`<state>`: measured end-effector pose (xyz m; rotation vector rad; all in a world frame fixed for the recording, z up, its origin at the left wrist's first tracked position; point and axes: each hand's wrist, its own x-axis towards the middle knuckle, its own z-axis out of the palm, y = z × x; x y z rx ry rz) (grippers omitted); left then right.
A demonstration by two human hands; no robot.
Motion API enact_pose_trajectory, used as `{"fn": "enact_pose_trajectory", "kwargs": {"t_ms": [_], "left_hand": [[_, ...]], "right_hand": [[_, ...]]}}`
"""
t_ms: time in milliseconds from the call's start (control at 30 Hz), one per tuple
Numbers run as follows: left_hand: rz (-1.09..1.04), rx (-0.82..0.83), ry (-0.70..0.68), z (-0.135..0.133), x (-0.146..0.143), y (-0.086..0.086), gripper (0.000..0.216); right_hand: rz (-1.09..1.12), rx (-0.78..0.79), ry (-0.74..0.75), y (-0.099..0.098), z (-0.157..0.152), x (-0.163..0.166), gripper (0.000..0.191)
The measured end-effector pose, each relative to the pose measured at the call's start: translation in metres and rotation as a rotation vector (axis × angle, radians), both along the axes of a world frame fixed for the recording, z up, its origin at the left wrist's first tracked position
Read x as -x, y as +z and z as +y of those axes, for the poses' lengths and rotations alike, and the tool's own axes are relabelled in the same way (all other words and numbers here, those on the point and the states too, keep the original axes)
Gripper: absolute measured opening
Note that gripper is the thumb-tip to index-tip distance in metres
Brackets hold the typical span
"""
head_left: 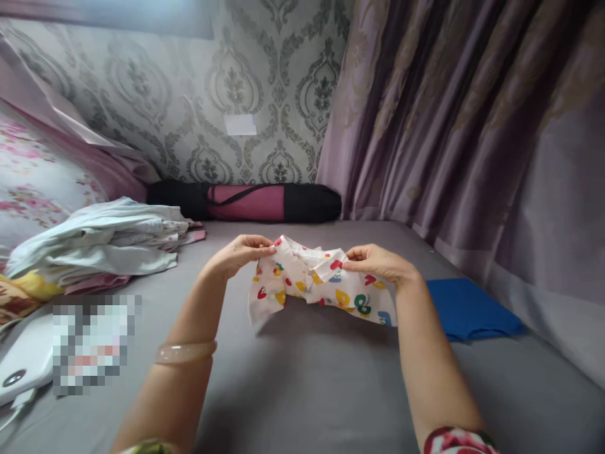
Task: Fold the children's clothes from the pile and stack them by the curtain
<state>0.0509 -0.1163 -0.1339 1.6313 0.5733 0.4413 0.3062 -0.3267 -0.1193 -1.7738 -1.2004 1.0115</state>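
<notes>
A small white garment (312, 284) printed with red, yellow and green shapes hangs a little above the grey bed sheet (302, 378). My left hand (239, 252) pinches its upper left edge. My right hand (378, 261) pinches its upper right edge. Both hands are closed on the cloth and hold it stretched between them. A pale bangle sits on my left forearm.
A pile of folded light clothes (101, 243) lies at the left. A folded blue cloth (467, 309) lies at the right. A black and pink rolled bag (250, 202) rests against the patterned wall. A white device (23, 366) is at the lower left. Purple curtains (472, 126) hang on the right.
</notes>
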Motion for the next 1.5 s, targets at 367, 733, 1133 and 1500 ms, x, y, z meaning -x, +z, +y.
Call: {"fn": "enact_pose_trajectory", "kwargs": {"t_ms": [367, 733, 1133, 1500], "left_hand": [[-0.498, -0.155, 0.432, -0.017, 0.003, 0.059, 0.034], [-0.232, -0.388, 0.161, -0.024, 0.069, 0.131, 0.025], [-0.374, -1.204, 0.595, 0.006, 0.021, 0.152, 0.015], [-0.292, -1.218, 0.400, 0.026, 0.001, 0.163, 0.014]], "right_hand": [[0.168, -0.290, 0.033, 0.074, 0.020, 0.023, 0.041], [-0.005, -0.218, 0.165, 0.137, 0.000, 0.023, 0.041], [-0.654, -0.934, -0.213, 0.146, 0.046, 0.025, 0.033], [-0.849, -0.941, -0.276, 0.139, 0.057, 0.024, 0.027]]}}
